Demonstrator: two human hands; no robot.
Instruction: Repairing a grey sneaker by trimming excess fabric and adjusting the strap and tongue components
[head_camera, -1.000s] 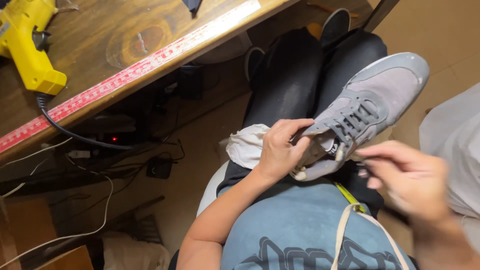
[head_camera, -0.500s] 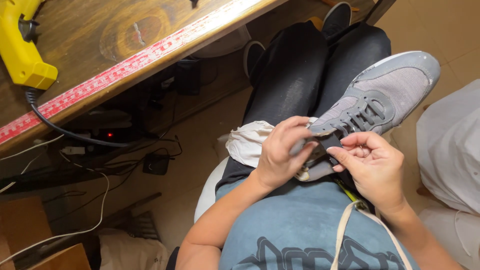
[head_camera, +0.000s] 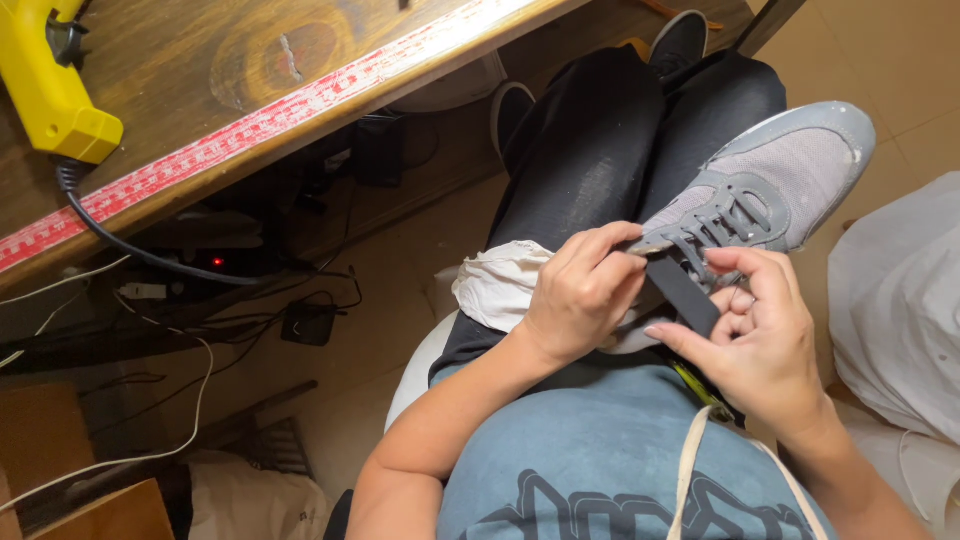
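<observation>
A grey lace-up sneaker (head_camera: 775, 180) lies on my lap, toe pointing up and to the right. My left hand (head_camera: 580, 295) grips its heel opening at the collar, fingers curled over the edge. My right hand (head_camera: 755, 340) holds a flat black strip (head_camera: 682, 290), perhaps an insole, whose upper end sits at the shoe's opening. A white cloth (head_camera: 498, 285) is bunched under the shoe on my black trousers.
A wooden workbench (head_camera: 200, 60) with a red measuring strip (head_camera: 250, 135) along its edge fills the upper left. A yellow glue gun (head_camera: 50, 90) lies on it, its black cord hanging down. Cables and a power strip sit beneath. White fabric (head_camera: 900, 300) lies at right.
My right hand has come in from the right to the shoe's opening and now holds the black strip there. The left hand has stayed on the heel.
</observation>
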